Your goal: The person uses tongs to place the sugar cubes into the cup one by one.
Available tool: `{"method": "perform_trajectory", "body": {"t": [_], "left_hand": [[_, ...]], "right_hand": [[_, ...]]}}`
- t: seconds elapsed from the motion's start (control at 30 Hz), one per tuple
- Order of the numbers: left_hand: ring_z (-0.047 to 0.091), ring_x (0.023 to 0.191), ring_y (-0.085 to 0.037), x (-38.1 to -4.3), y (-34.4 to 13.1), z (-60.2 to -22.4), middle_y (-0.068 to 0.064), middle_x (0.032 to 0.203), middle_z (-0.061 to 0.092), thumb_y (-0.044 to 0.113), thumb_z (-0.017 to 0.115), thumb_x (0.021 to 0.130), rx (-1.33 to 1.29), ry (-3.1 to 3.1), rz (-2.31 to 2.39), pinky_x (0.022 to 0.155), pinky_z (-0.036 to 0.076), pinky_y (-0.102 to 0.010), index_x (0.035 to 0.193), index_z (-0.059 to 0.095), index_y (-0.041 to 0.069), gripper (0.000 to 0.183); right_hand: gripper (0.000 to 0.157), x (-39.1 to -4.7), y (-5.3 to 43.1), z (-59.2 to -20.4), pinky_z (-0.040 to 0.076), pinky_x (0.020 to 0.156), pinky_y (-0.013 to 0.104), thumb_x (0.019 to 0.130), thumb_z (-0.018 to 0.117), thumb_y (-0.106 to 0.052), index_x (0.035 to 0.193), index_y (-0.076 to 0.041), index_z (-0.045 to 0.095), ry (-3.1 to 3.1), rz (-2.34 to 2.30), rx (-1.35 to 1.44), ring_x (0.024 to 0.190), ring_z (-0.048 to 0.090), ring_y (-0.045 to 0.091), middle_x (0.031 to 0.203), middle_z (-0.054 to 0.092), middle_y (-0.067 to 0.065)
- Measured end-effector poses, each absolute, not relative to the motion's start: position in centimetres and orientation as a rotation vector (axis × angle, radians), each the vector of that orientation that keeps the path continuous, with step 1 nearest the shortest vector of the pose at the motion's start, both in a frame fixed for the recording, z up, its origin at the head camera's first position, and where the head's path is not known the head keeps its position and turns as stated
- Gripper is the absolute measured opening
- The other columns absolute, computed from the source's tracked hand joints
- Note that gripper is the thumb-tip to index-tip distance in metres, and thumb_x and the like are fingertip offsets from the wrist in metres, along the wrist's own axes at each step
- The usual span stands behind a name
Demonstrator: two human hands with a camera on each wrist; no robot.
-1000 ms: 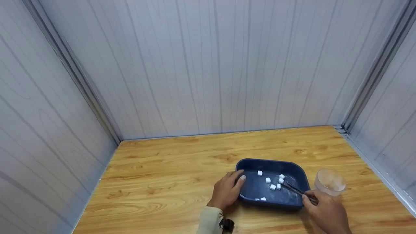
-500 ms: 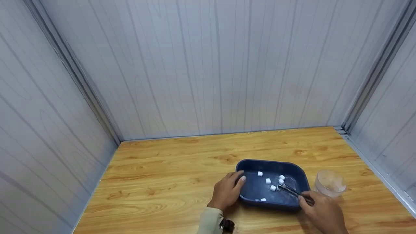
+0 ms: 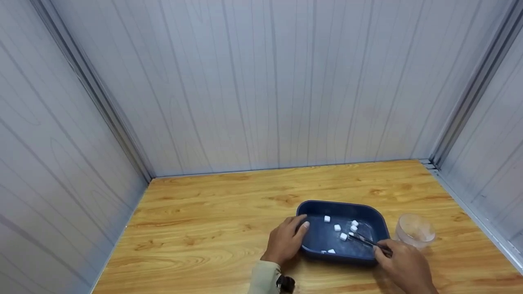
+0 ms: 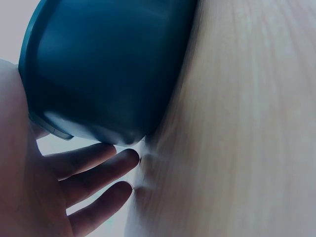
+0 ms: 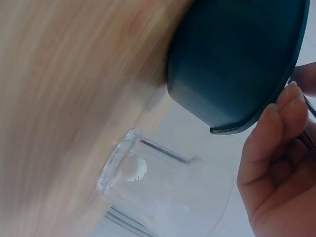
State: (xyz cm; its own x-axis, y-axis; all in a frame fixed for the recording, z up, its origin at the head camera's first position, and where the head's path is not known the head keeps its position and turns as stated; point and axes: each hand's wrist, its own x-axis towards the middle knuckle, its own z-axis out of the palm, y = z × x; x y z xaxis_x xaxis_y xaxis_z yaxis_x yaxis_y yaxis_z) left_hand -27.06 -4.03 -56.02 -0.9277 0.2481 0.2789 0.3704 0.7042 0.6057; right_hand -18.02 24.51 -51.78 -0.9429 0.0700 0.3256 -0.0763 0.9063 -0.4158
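A dark blue rectangular dish (image 3: pixel 343 207) stands on the table, holding several small white cubes (image 3: pixel 337 228). My left hand (image 3: pixel 284 240) grips its left rim; in the left wrist view the lower fingers (image 4: pixel 101 170) stay spread outside the wall. My right hand (image 3: pixel 404 261) pinches dark tweezers (image 3: pixel 367 241) over the right front rim. The tweezers' tips are at a white cube (image 3: pixel 351 234) right of the dish's middle; whether they clasp it is too small to tell. Fingertips of the right hand lie by the rim in the right wrist view.
A clear cup (image 3: pixel 416 230) stands just right of the dish, close to my right hand. Through its wall a small whitish shape (image 5: pixel 133 168) shows near the base. Pale panel walls (image 3: pixel 253 81) enclose the wooden table (image 3: pixel 204 220) at the back and sides.
My right hand and the tweezers have shifted slightly left. The tips, seen apart earlier, now look closer together at the cube. The left hand and dish stay in place.
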Motion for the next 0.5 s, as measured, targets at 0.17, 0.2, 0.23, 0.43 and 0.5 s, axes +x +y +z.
{"method": "perform_trajectory", "body": {"t": [0.17, 0.2, 0.23, 0.43, 0.5], "left_hand": [[0.054, 0.112, -0.015, -26.96, -4.11, -55.99, 0.007, 0.123, 0.056, 0.060, 0.027, 0.094, -0.512, -2.723, -1.017, 0.092, 0.042, -0.040, 0.131, 0.053, 0.031, 0.053], [0.054, 0.111, -0.015, -26.95, -4.12, -56.00, 0.007, 0.123, 0.056, 0.059, 0.028, 0.094, -0.515, -2.720, -1.015, 0.091, 0.042, -0.040, 0.131, 0.054, 0.031, 0.053], [0.054, 0.111, -0.015, -26.92, -4.13, -55.96, 0.007, 0.123, 0.056, 0.059, 0.028, 0.094, -0.516, -2.721, -1.013, 0.091, 0.042, -0.040, 0.131, 0.053, 0.031, 0.053], [0.054, 0.111, -0.015, -26.91, -4.13, -55.92, 0.007, 0.123, 0.056, 0.059, 0.027, 0.095, -0.516, -2.723, -1.008, 0.091, 0.042, -0.040, 0.131, 0.053, 0.031, 0.053], [0.053, 0.112, -0.015, -26.94, -4.14, -55.93, 0.007, 0.123, 0.056, 0.059, 0.027, 0.094, -0.516, -2.725, -1.007, 0.092, 0.042, -0.040, 0.131, 0.053, 0.032, 0.053]], "right_hand": [[0.011, -18.11, 24.43, -51.83, 0.046, 0.060, 0.044, 0.078, 0.071, -0.026, 0.083, -0.016, 0.073, -2.712, 0.616, 0.035, 0.071, 0.061, 0.020, 0.078, 0.067, -0.001], [0.010, -18.14, 24.40, -51.86, 0.046, 0.060, 0.044, 0.078, 0.071, -0.025, 0.083, -0.016, 0.073, -2.700, 0.615, 0.044, 0.071, 0.062, 0.021, 0.078, 0.068, -0.001], [0.010, -18.17, 24.35, -51.87, 0.046, 0.060, 0.044, 0.078, 0.071, -0.025, 0.082, -0.017, 0.073, -2.692, 0.612, 0.051, 0.072, 0.062, 0.022, 0.078, 0.068, 0.000], [0.015, -18.45, 24.02, -51.82, 0.046, 0.065, 0.050, 0.078, 0.071, -0.025, 0.084, -0.012, 0.073, -2.702, 0.587, 0.065, 0.075, 0.063, 0.028, 0.081, 0.069, 0.005], [0.017, -18.52, 23.94, -51.78, 0.046, 0.065, 0.050, 0.078, 0.071, -0.025, 0.085, -0.011, 0.073, -2.712, 0.580, 0.068, 0.076, 0.063, 0.029, 0.082, 0.069, 0.006]]}}
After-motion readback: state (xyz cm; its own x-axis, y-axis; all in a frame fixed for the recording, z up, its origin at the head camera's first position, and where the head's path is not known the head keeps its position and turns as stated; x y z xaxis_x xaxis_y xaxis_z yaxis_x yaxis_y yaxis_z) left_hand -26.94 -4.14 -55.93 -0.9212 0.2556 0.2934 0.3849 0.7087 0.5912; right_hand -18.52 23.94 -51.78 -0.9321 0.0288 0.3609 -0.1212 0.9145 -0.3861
